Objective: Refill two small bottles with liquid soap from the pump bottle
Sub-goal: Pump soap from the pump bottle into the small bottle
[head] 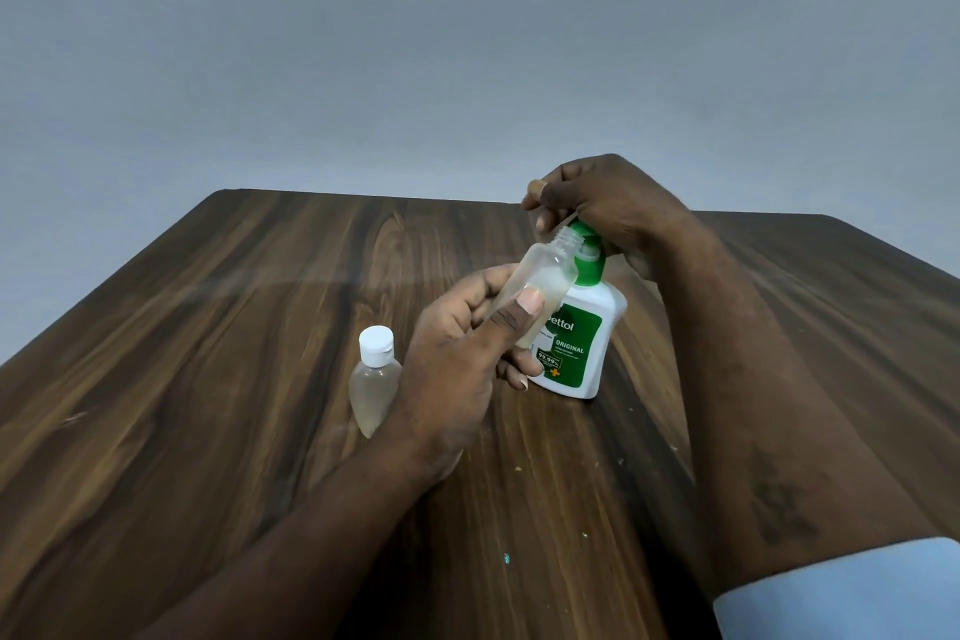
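Wooden table [208, 327], grey wall [467, 42] | pump bottle [576, 348] upright | right hand [608, 203] curled over its top | left hand [457, 359] grips uncapped bottle [545, 276] tilted at its nozzle | capped bottle [374, 379] near its left

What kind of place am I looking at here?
Probably a plain indoor room: a wooden table before a blank grey wall, with a Dettol pump bottle and a capped small bottle on it.

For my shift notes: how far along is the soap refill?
Looks done: the capped bottle stands on the table, though its fill is unclear. In hand: the left hand holds the uncapped bottle, partly filled, tilted at the nozzle of the pump bottle; the right hand curls over the pump head. Left: finish filling and cap it.
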